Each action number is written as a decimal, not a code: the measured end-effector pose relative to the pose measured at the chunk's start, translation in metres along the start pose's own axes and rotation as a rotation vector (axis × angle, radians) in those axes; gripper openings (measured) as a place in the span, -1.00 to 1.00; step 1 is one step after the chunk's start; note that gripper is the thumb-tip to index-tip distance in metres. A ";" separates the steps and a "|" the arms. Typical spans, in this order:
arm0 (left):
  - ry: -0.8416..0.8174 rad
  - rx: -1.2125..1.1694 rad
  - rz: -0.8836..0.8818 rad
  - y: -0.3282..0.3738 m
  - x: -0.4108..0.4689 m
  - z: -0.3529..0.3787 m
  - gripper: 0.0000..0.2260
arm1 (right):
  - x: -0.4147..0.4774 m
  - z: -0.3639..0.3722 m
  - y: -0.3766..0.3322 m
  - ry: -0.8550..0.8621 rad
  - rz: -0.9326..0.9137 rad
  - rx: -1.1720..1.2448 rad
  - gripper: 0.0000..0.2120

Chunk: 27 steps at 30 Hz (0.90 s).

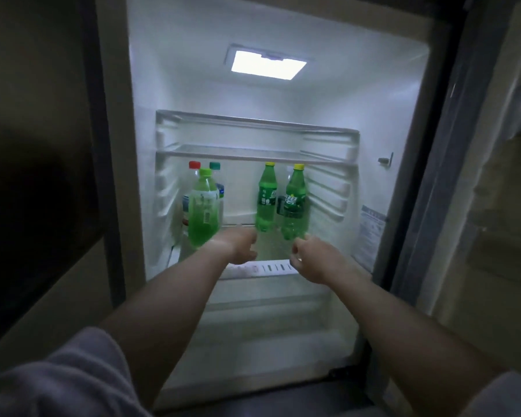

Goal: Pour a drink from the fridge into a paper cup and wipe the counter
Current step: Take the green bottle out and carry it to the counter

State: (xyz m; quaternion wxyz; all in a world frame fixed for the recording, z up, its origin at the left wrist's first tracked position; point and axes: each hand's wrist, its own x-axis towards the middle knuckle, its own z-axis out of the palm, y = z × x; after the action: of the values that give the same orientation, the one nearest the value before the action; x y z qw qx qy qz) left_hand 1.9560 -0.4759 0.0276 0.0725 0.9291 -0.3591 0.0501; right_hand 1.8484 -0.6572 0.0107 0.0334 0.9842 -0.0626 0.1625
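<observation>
- Two dark-green plastic soda bottles with yellow caps stand upright on the lower shelf (pixel 272 252) of the open white fridge (pixel 139 176). We call them the left soda bottle (pixel 265 200) and the right soda bottle (pixel 295 203). They are close together, right of centre.
- Our left hand (pixel 241 245) reaches into the fridge, just below and in front of the left soda bottle's base. Blur hides the fingers, so we cannot tell whether its grip is open or closed.
- Our right hand (pixel 313 260) sits just beneath the right soda bottle. Its fingers look curled, but we cannot tell whether the grip is on the bottle.
- At the shelf's left stands a clear plastic bottle of pale green drink (pixel 203 206) with a light-green cap. A red-capped bottle (pixel 194 164) and a teal-capped bottle (pixel 214 165) stand behind it.
- A clear glass shelf (pixel 253 153) runs above the bottles, and a rectangular ceiling light (pixel 268 64) glows at the top.
- A grey sleeve (pixel 73 371) fills the lower left corner.
</observation>
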 end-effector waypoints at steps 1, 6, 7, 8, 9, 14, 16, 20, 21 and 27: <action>0.028 -0.010 -0.007 0.001 0.015 0.003 -0.66 | 0.008 0.004 0.003 0.000 0.001 -0.003 -0.72; 0.151 -0.103 -0.026 0.008 0.079 0.014 -0.47 | 0.056 0.025 0.025 0.030 0.050 0.065 -0.79; 0.150 -0.135 -0.031 0.010 0.090 0.016 -0.44 | 0.064 0.030 0.028 0.042 0.061 0.092 -0.80; 0.152 -0.175 -0.036 0.012 0.100 0.017 -0.43 | 0.072 0.035 0.030 0.063 0.069 0.120 -0.80; 0.155 -0.224 -0.042 0.013 0.112 0.019 -0.43 | 0.078 0.039 0.031 0.085 0.072 0.140 -0.81; 0.245 -0.362 -0.032 0.023 0.165 0.020 -0.40 | 0.100 0.055 0.038 0.115 0.068 0.150 -0.82; 0.282 -0.428 -0.022 0.030 0.183 0.021 -0.42 | 0.104 0.061 0.045 0.106 0.087 0.166 -0.85; 0.345 -0.598 -0.008 0.042 0.213 0.022 -0.38 | 0.102 0.068 0.060 0.125 0.155 0.195 -0.83; 0.357 -0.640 -0.012 0.043 0.220 0.022 -0.38 | 0.103 0.068 0.062 0.112 0.143 0.186 -0.83; 0.414 -0.755 -0.034 0.048 0.241 0.033 -0.33 | 0.106 0.068 0.064 0.129 0.120 0.177 -0.83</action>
State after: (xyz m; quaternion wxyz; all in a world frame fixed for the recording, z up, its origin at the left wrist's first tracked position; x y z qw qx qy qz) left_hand 2.1025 -0.6761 0.0354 0.4785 0.8136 -0.3149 0.0994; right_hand 1.9610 -0.7378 -0.0161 -0.0595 0.9653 -0.1045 0.2319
